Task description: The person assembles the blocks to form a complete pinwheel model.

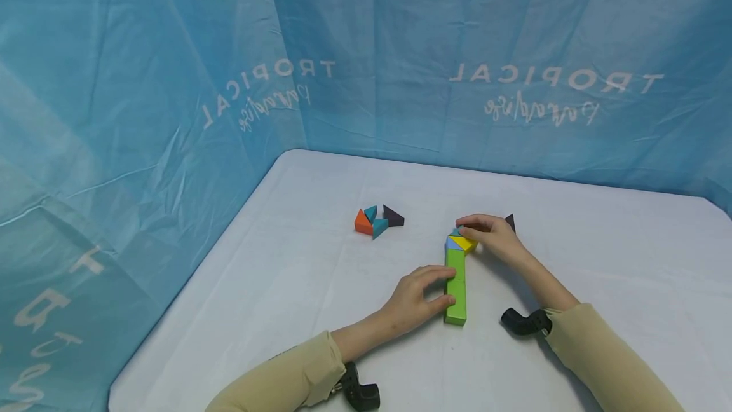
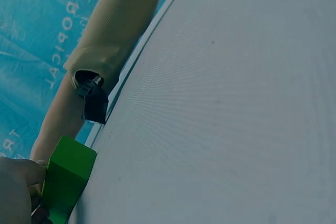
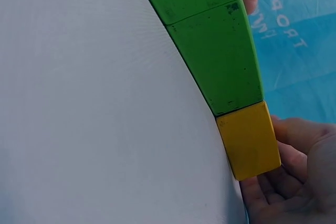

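Two green blocks (image 1: 455,301) lie end to end in a row on the table. Light blue (image 1: 452,244) and yellow triangular blocks (image 1: 466,243) sit against the row's far end. My left hand (image 1: 406,301) touches the green blocks' left side with thumb and fingertips spread along it. At the far end, my right hand (image 1: 497,237) pinches a small teal triangular block (image 1: 455,232), partly hidden by the fingers. The right wrist view shows the yellow block's side (image 3: 249,140) meeting the green row, with the right fingers beyond it.
Left of the row lies a cluster of orange (image 1: 363,224), teal (image 1: 380,227) and dark (image 1: 393,216) blocks. Another dark pointed block (image 1: 511,222) stands behind the right hand. A white cloth covers the table (image 1: 286,247); blue printed curtains (image 1: 486,37) hang behind and at left.
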{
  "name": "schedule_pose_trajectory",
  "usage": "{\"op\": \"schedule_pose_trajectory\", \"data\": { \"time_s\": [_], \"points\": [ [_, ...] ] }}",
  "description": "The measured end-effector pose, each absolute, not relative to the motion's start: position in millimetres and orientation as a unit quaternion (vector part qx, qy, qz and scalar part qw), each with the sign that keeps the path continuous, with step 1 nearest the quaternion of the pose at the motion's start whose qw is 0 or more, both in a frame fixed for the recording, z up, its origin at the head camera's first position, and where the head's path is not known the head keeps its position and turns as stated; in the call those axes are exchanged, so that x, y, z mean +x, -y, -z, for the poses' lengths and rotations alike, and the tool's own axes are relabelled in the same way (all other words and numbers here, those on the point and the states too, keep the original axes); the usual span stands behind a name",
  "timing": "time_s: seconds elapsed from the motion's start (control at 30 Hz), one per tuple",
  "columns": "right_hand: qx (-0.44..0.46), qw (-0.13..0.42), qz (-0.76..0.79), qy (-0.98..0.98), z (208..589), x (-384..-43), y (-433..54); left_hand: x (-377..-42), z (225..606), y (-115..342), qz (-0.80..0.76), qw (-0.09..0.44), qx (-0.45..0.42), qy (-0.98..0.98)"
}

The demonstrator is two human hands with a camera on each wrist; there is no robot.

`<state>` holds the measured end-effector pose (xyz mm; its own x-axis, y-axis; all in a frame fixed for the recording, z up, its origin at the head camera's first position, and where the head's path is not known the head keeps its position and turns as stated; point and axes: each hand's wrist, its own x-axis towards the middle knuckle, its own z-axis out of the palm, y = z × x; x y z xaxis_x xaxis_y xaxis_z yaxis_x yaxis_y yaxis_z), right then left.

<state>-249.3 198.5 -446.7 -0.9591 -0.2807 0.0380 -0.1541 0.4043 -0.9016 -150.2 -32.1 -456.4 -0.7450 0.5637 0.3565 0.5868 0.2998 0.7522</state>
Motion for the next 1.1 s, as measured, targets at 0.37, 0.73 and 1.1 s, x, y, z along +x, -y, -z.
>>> {"op": "schedule_pose_trajectory", "data": {
  "time_s": [0.37,0.73,1.1],
  "points": [
    [-0.107,-0.003,0.503,-0.858,429.7,-246.7,-203.7,-149.6,457.4,32.2,0.481,0.008,-0.357,0.801],
    [-0.032,-0.103,0.518,-0.848,416.9,-249.0,-251.2,-150.1,455.5,33.6,0.476,0.009,-0.352,0.806],
    [-0.017,-0.087,0.408,-0.909,434.0,-231.9,-259.2,-150.8,457.8,32.2,0.477,0.009,-0.355,0.804]
  ]
}}
